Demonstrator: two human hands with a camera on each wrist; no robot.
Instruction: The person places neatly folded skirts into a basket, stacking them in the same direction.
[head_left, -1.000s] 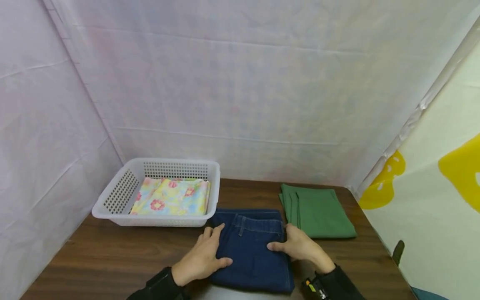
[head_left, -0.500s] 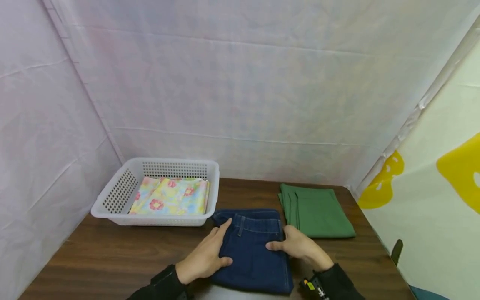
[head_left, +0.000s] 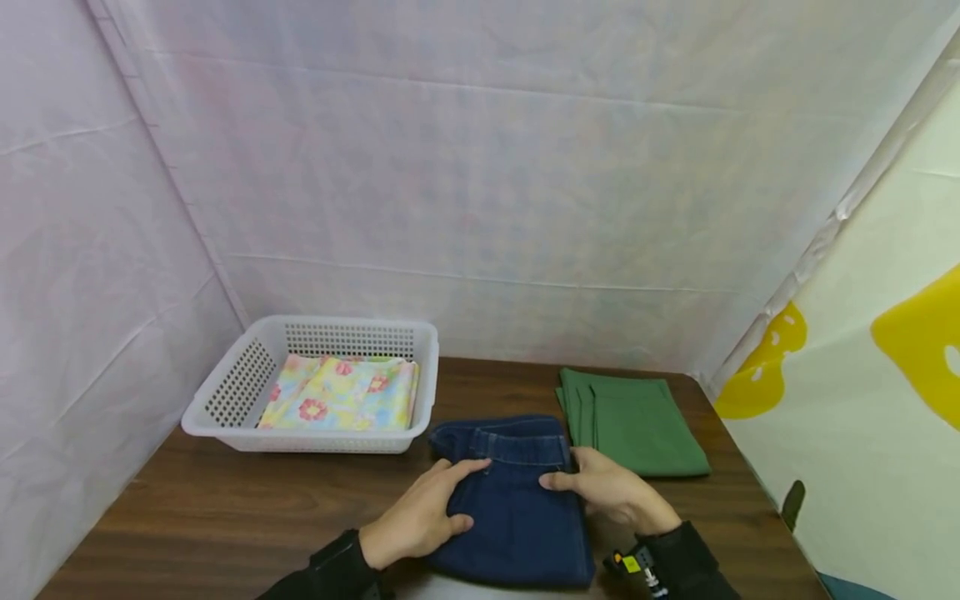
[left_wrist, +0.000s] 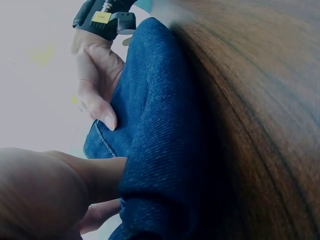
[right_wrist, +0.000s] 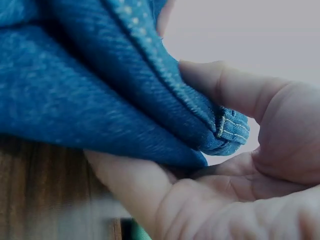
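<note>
Folded dark blue jeans [head_left: 517, 517] lie on the table in front of me, waistband at the far side. My left hand [head_left: 423, 512] rests over their left edge, thumb and index finger stretched across the top of the denim. At the right edge, my right hand [head_left: 611, 487] grips the jeans, its thumb on top near the waistband. In the right wrist view, the fingers [right_wrist: 135, 182] of that hand reach beneath the layered denim [right_wrist: 100, 95]. Close in the left wrist view, the rounded denim fold [left_wrist: 160, 115] hides the left fingertips.
A white plastic basket [head_left: 315, 442] with folded floral cloth [head_left: 341, 396] stands at the back left of the brown wooden table [head_left: 225, 508]. Folded green cloth [head_left: 645, 425] lies just right of the jeans. White fabric walls [head_left: 465, 183] enclose the back and sides.
My left hand has slid slightly to the right, its index finger further over the denim, and the jeans' left edge has come inward. The right hand has shifted slightly right, still gripping.
</note>
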